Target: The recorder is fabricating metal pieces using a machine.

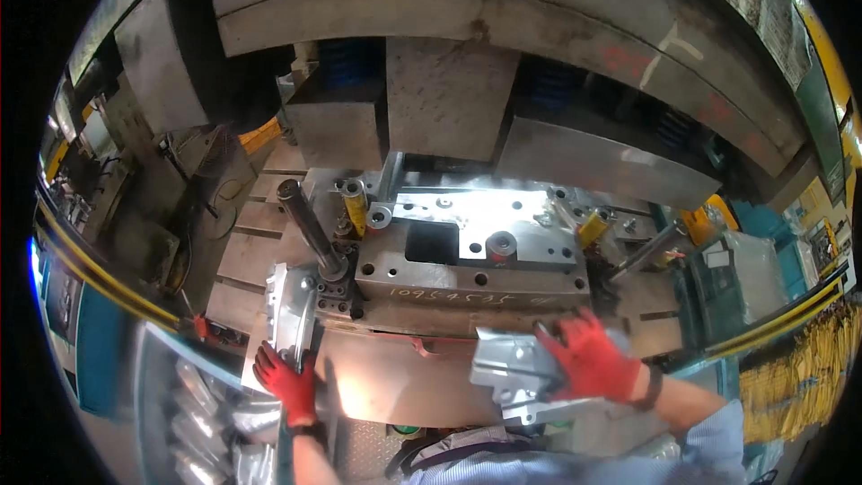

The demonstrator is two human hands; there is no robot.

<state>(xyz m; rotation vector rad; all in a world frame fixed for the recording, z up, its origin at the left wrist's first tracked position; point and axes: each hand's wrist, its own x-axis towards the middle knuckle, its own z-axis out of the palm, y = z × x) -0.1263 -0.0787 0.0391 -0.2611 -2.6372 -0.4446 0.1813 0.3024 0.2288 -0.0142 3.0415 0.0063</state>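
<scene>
My left hand (288, 385), in a red glove, grips the lower end of a long, narrow stamped metal part (289, 310), thumb on one side and fingers on the other. That part lies lengthwise beside the left guide post (310, 229). My right hand (593, 359), also gloved in red, is closed on a wider stamped metal part (512, 361) with bent edges and holes; its fingertips are partly blurred. This second part is in front of the lower die block (431, 280), over the near edge of the metal plate (395, 382).
A heavy upper press die (453, 99) hangs above the lower die. Yellow posts (356, 208) and a right guide post (648, 250) stand up around it. A bin of metal parts (193, 413) is at lower left. Yellow rails (108, 278) flank the press; yellow strips (799, 368) hang at right.
</scene>
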